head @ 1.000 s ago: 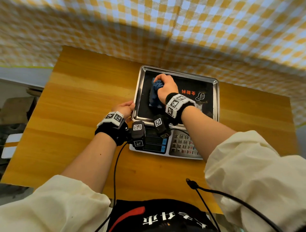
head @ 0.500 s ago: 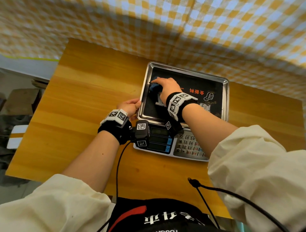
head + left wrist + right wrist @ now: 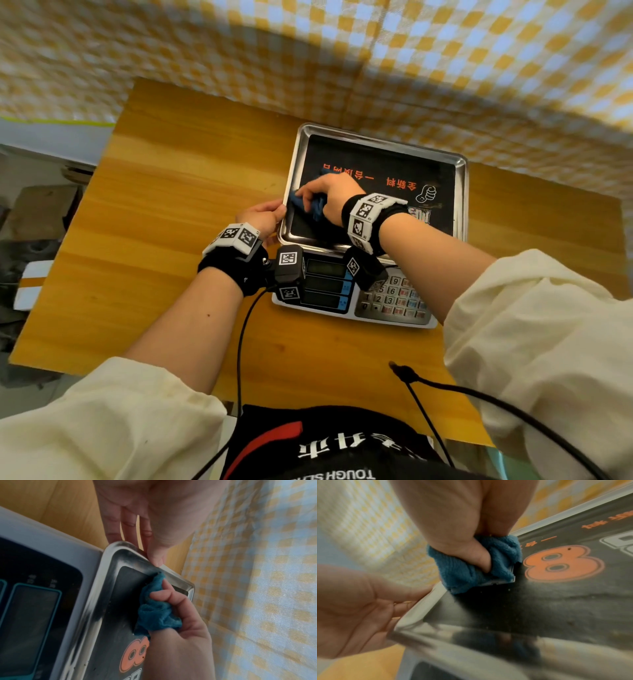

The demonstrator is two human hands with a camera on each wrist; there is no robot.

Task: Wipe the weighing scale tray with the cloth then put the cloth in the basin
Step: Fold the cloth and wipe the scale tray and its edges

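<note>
Head view puts me mid-wipe: my right hand (image 3: 330, 197) has the blue cloth (image 3: 313, 205) bunched under curled fingers (image 3: 169, 595) and thumb, pressed onto the left part of the weighing scale tray (image 3: 460, 192), close against its left rim. My left hand (image 3: 262, 217) steadies that rim, its fingers (image 3: 127, 532) mostly straight and reaching under the tray's edge while the thumb rests on top, a light brace more than a firm clutch. I judge the wiping step underway and not finished; the tray's right and far parts lie well away from the cloth, though I cannot tell which areas have been covered. The second step is untouched as far as I see: the cloth is on the tray and no basin shows in any view. Up close, the cloth (image 3: 467, 566) is a thick teal terry, crumpled into a wad. The tray is shiny steel with a raised lip, its floor lined by a black sheet printed with an orange figure eight (image 3: 563, 563) and orange characters, with pale specks scattered over it. The scale sits on the wooden desk (image 3: 171, 205).
</note>
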